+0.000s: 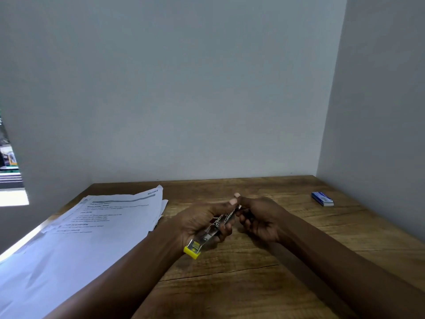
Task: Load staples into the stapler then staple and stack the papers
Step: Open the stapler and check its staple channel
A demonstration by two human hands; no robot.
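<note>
Above the middle of the wooden table (253,261), the left hand (197,224) grips the metal stapler (211,231), its yellow end toward the near edge. The right hand (259,219), fingers curled, pinches at the stapler's far end. Papers (92,231) lie along the left edge; a blue staple box (322,198) sits near the far right corner.

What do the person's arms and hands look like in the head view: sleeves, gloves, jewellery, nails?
Both forearms are bare as far as the frame shows, with no sleeve edge in view. The left hand and right hand wear no gloves. No watch, bracelet or ring is visible. The nails showing on the thumbs look pale, possibly polished, but they are too small to tell.
</note>
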